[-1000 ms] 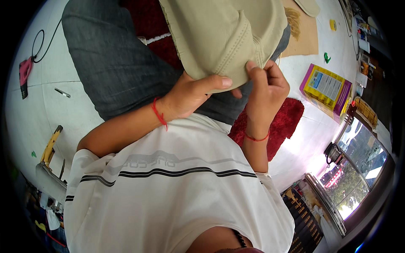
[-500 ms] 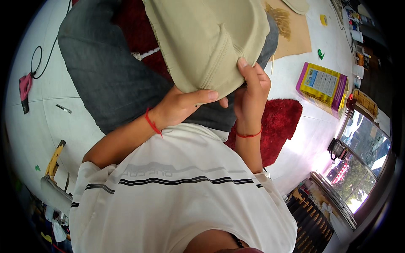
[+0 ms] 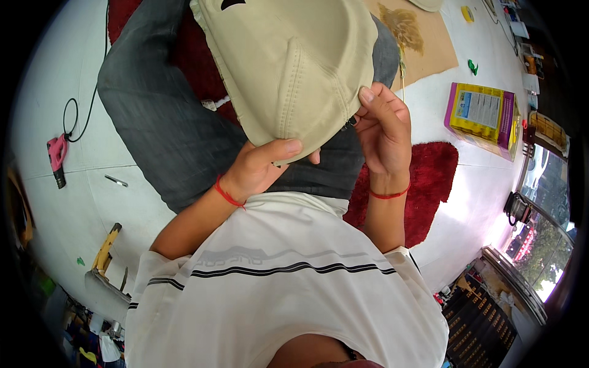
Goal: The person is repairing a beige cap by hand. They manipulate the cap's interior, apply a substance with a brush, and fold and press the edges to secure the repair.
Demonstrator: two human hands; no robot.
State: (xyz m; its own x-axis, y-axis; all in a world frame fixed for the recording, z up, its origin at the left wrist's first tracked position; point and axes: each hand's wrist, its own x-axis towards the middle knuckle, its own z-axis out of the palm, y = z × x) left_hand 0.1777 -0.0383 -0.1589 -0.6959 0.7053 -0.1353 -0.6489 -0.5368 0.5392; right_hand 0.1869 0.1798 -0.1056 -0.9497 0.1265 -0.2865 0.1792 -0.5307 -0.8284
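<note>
- A pink tool [image 3: 57, 150], dark at its nozzle, lies on the white floor [image 3: 138, 205] at far left, a black cord [image 3: 72, 116] looping beside it.
- A slim pen-like object [image 3: 116, 181] lies near it.
- A worn yellow bar-shaped piece [image 3: 105, 248] shows lower down.
- A shaggy red rug [image 3: 432, 184] spreads at right.
- A yellow and purple box [image 3: 481, 116] sits beyond it.
- A brown sheet [image 3: 438, 43] bears a darker stain.
- A green scrap [image 3: 472, 67] and a yellow roll [image 3: 467, 13] lie near the sheet.
- A window [image 3: 543, 245] lets in light at far right.
</note>
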